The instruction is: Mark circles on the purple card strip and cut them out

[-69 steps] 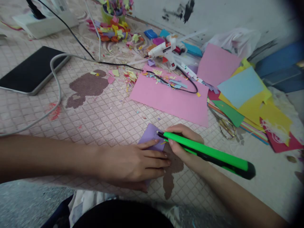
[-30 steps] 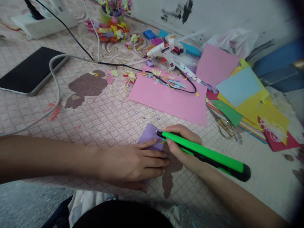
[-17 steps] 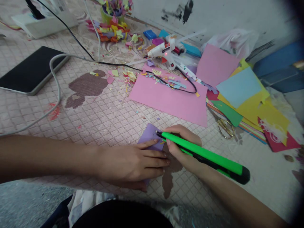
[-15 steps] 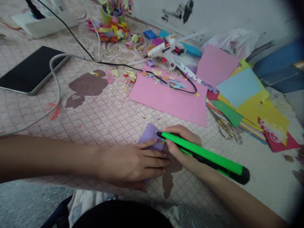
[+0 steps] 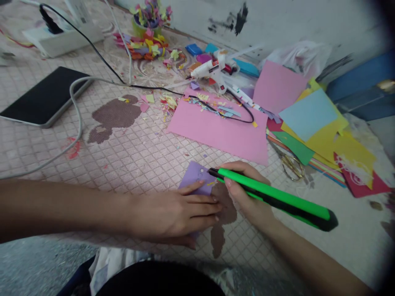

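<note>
My left hand (image 5: 175, 213) lies flat with its fingers stretched out, pressing a small purple sheet (image 5: 191, 174) onto the quilted tablecloth. Small round marks or holes show near the sheet's upper right corner. In my right hand (image 5: 257, 209) is a green and black utility knife (image 5: 277, 191), gripped between thumb and fingers. Its dark tip points left, just beside the sheet's right edge; whether it touches the sheet I cannot tell. Part of the purple sheet is hidden under my left hand.
Beyond my hands lies a pink sheet (image 5: 216, 137) with paper scraps and a cable, near a white glue gun (image 5: 211, 70). To the right are scissors (image 5: 292, 167) and stacked coloured sheets (image 5: 308, 113). A black tablet-like device (image 5: 46, 96) and power strip (image 5: 66, 41) lie left.
My right hand has drawn the utility knife a little to the right, so its tip has left the marks on the purple sheet. My left hand stays pressed on the sheet.
</note>
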{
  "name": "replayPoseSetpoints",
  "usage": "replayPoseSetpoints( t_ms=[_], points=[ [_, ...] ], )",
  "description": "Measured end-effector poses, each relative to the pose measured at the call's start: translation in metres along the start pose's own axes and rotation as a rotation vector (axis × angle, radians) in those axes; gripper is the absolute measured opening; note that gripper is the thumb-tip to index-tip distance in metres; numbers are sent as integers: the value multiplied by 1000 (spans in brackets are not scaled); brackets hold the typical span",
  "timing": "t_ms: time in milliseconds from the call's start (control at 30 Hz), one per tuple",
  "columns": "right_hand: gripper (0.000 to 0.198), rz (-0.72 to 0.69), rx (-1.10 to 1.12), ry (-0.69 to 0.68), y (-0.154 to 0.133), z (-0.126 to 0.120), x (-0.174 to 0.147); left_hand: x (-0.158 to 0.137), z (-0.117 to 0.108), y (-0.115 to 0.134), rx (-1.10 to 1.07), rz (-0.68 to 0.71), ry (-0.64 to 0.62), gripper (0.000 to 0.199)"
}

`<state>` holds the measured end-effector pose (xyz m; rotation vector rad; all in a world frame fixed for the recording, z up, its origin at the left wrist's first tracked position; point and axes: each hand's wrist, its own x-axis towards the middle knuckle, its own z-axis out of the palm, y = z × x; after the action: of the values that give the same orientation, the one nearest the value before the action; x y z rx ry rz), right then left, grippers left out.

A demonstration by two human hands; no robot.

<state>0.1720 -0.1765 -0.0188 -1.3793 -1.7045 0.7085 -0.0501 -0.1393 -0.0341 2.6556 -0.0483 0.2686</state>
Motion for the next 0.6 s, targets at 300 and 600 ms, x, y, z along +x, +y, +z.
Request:
replayPoseSetpoints(
  t_ms=[300, 600],
  points=[
    [16, 123, 95, 44, 7, -1, -1, 0, -11, -3, 4, 33, 238, 31],
    [18, 220, 363, 144, 16, 0, -1, -1, -29, -27, 84, -289, 341, 10]
  ],
)
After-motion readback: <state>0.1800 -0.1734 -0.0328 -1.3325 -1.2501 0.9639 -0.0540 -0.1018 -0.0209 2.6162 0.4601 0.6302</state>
